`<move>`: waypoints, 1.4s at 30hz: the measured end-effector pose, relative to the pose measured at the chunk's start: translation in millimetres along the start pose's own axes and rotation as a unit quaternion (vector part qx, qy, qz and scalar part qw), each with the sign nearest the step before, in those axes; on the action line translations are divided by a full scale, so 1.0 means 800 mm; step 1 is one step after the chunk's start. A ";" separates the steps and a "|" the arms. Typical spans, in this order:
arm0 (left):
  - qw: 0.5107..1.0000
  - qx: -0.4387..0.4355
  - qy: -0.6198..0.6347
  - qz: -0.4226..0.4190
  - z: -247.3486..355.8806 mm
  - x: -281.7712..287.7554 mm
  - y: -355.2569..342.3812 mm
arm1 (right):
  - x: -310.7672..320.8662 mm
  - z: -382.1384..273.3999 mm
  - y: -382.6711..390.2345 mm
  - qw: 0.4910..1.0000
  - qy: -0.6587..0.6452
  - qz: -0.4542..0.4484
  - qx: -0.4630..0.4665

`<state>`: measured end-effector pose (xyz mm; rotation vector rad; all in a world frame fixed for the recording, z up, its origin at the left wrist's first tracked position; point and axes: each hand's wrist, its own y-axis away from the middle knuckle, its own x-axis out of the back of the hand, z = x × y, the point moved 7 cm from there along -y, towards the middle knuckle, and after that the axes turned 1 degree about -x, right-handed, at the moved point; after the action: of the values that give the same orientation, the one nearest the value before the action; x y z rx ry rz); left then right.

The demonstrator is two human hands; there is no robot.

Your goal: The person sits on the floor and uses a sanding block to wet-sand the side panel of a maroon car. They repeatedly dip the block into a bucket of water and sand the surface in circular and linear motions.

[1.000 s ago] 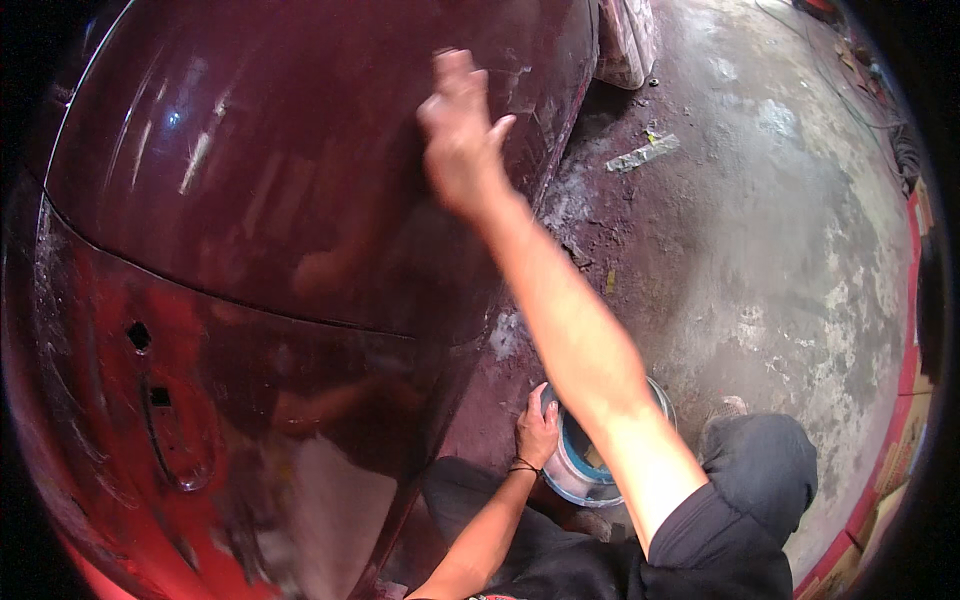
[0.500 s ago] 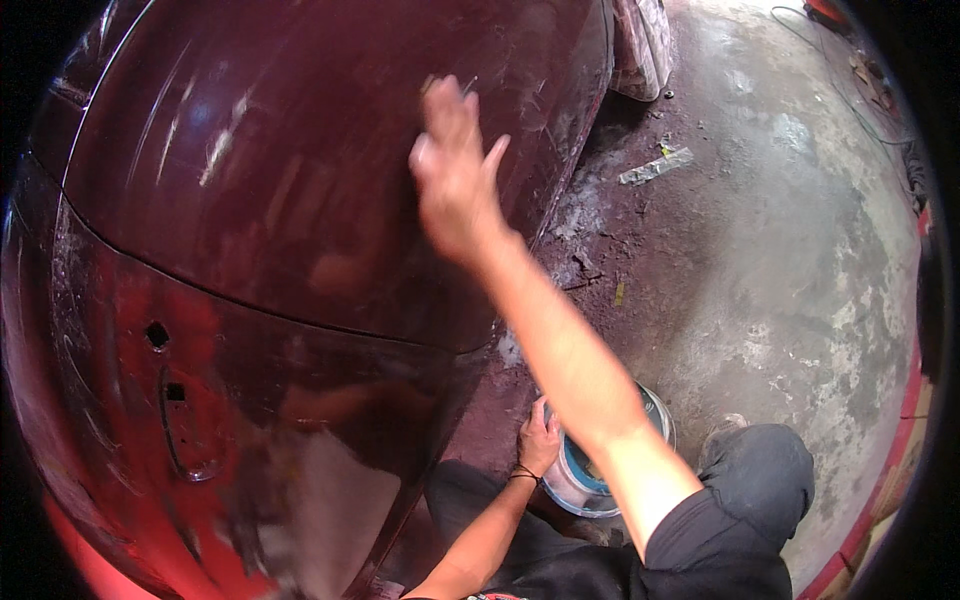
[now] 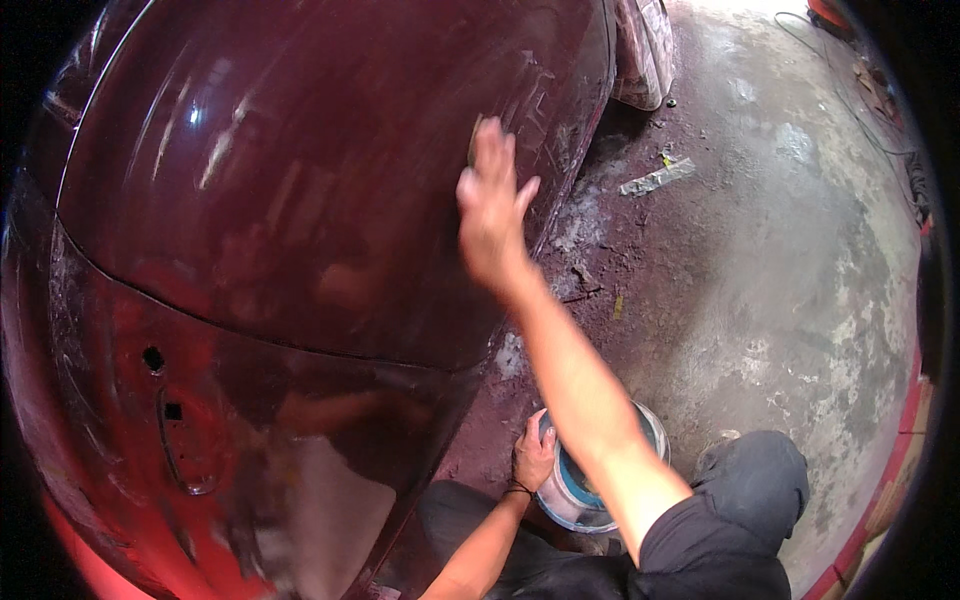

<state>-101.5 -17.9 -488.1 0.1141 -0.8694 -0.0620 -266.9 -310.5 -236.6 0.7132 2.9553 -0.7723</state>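
Observation:
My right hand (image 3: 493,205) lies flat against the dark red car body panel (image 3: 300,200), arm stretched up from the lower right. A thin sanding sheet (image 3: 474,141) shows at its fingertips, pressed to the panel near dull scuffed marks. My left hand (image 3: 533,455) grips the rim of a white bucket (image 3: 650,430) with a blue inside, standing on the floor by my knee.
A panel seam and a lower red section with small holes (image 3: 152,358) curve along the left. The stained concrete floor (image 3: 780,280) holds a scrap of tape (image 3: 655,178) and dust by the car's edge. A red border (image 3: 900,440) runs at the right.
My right hand has slid lower and a little to the right across the panel. My left hand has stayed on the bucket rim.

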 end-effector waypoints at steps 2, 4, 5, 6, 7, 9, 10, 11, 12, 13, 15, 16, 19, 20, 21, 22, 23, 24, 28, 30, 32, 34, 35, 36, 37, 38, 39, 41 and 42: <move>0.999 -0.029 0.037 -0.002 -0.040 -0.004 0.011 | -0.025 -0.024 0.104 0.998 0.040 -0.051 -0.005; 0.998 -0.019 0.067 -0.008 -0.063 -0.003 0.015 | -0.020 -0.019 0.090 0.998 0.050 -0.048 0.002; 0.999 0.004 0.038 0.001 -0.040 -0.003 0.011 | -0.011 -0.005 0.081 0.997 0.063 -0.050 0.004; 1.000 0.029 0.007 0.011 -0.022 0.001 0.006 | 0.000 0.016 0.041 0.997 0.075 -0.007 0.018; 0.999 0.013 0.013 0.028 -0.008 0.004 0.003 | 0.017 0.033 -0.015 0.999 0.052 0.008 -0.003; 0.998 -0.015 0.054 0.040 -0.001 -0.003 -0.001 | 0.051 0.069 -0.116 0.997 0.069 0.032 -0.032; 0.996 -0.019 0.069 0.056 -0.009 0.003 0.001 | 0.050 0.062 -0.127 0.996 0.042 0.005 -0.083; 0.996 -0.002 0.074 0.045 0.002 0.000 -0.001 | 0.054 0.072 -0.134 0.997 0.039 0.016 -0.068; 0.996 0.004 0.087 0.033 0.006 -0.006 -0.003 | 0.061 0.082 -0.135 0.997 0.039 0.029 -0.053; 0.995 0.011 0.101 0.021 0.008 -0.012 -0.007 | 0.056 0.081 -0.112 0.998 0.037 0.037 -0.033; 0.993 0.022 0.112 0.041 -0.025 0.000 0.001 | 0.004 0.034 -0.009 1.000 0.016 -0.004 -0.018; 0.993 0.021 0.106 0.048 -0.028 0.006 0.003 | -0.005 0.011 0.044 0.999 0.018 -0.045 -0.018; 0.989 0.005 0.132 0.064 -0.030 0.004 -0.002 | 0.015 -0.004 0.131 0.976 -0.084 -0.194 -0.042; 0.988 -0.002 0.134 0.072 -0.025 -0.004 -0.006 | 0.032 0.003 0.142 0.963 -0.143 -0.223 -0.057; 0.988 -0.005 0.134 0.077 -0.019 -0.012 -0.008 | 0.056 0.008 0.152 0.955 -0.189 -0.211 -0.086; 0.987 -0.009 0.135 0.082 -0.009 -0.018 -0.009 | 0.072 0.021 0.159 0.940 -0.216 -0.213 -0.159; 0.982 -0.002 0.169 0.082 -0.003 -0.024 -0.010 | 0.092 0.038 0.177 0.903 -0.233 -0.227 -0.281; 0.981 -0.001 0.166 0.096 0.006 -0.028 -0.011 | 0.112 0.038 0.194 0.853 -0.244 -0.236 -0.396; 0.971 -0.012 0.187 0.147 0.020 -0.041 -0.029 | 0.171 0.077 0.253 0.742 0.109 -0.483 -0.452; 0.957 0.016 0.268 0.109 0.058 -0.095 -0.032 | 0.266 0.193 0.292 0.655 0.351 -0.639 -0.199; 0.961 0.032 0.249 0.115 0.039 -0.085 -0.038 | 0.250 0.175 0.331 0.596 0.493 -0.584 -0.246; 0.965 0.010 0.224 0.135 0.023 -0.091 -0.045 | 0.246 0.180 0.364 0.589 0.537 -0.546 -0.258; 0.964 0.013 0.239 0.117 0.012 -0.093 -0.052 | 0.237 0.186 0.380 0.598 0.539 -0.540 -0.245; 0.964 -0.019 0.229 0.133 0.009 -0.086 -0.056 | 0.231 0.194 0.395 0.607 0.542 -0.532 -0.232; 0.963 -0.050 0.220 0.149 0.008 -0.078 -0.059 | 0.228 0.214 0.412 0.586 0.551 -0.544 -0.238; 0.958 -0.084 0.220 0.161 0.026 -0.073 -0.060 | 0.242 0.246 0.429 0.555 0.549 -0.588 -0.210; 0.956 -0.085 0.223 0.170 0.037 -0.061 -0.056 | 0.251 0.263 0.451 0.491 0.568 -0.632 -0.192; 0.958 -0.078 0.213 0.174 0.059 -0.016 -0.026 | 0.258 0.265 0.485 0.425 0.574 -0.664 -0.222; 0.935 -0.087 0.343 -0.003 0.073 0.016 -0.013 | 0.243 0.238 0.501 0.430 0.562 -0.657 -0.260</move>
<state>-137.8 -34.1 -442.4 -0.0317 -0.1614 -0.0963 -289.6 -5.7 -612.2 -2.2291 3.6014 1.5433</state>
